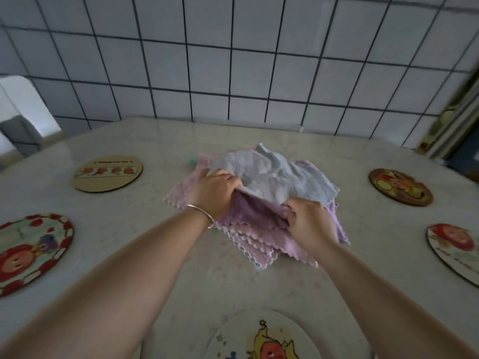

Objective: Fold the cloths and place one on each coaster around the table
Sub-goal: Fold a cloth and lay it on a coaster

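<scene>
A pile of cloths in pink and purple lies in the middle of the table, with a grey cloth on top. My left hand grips the grey cloth's near left edge. My right hand pinches its near right edge and lifts it off the purple cloth below. Several round coasters lie around the pile: a pale one at far left, a red-patterned one at near left, a dark one at far right, one at near right, and one nearest me.
The table has a pale patterned cover and stands against a tiled wall. A white chair back shows at far left. A gilt frame edge leans at far right. A bracelet sits on my left wrist.
</scene>
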